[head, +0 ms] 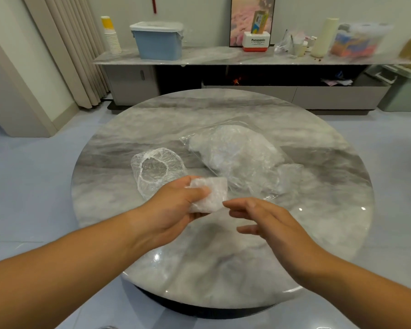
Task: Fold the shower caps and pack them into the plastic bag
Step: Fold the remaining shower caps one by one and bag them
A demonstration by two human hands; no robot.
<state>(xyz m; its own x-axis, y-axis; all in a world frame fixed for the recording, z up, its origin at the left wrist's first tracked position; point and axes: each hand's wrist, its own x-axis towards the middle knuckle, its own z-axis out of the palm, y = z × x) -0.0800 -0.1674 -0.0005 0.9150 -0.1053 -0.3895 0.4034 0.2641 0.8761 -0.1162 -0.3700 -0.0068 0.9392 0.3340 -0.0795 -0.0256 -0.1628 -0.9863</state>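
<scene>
My left hand (176,205) grips a folded shower cap (210,194), a small white crinkled square, above the round marble table (152,129). Just to its right, my right hand (261,217) hovers with relaxed fingers and holds nothing. An unfolded clear shower cap (156,169) lies open on the table behind my left hand, its elastic rim facing up. The clear plastic bag (237,155) lies to the right of it, bulging with white caps, its mouth pointing toward my hands.
Behind the table runs a long low cabinet (223,91) with a blue lidded bin (158,41), stacked paper cups (112,39), a Panasonic box (256,41) and other clutter. A curtain (67,48) hangs at the left. Pale floor surrounds the table.
</scene>
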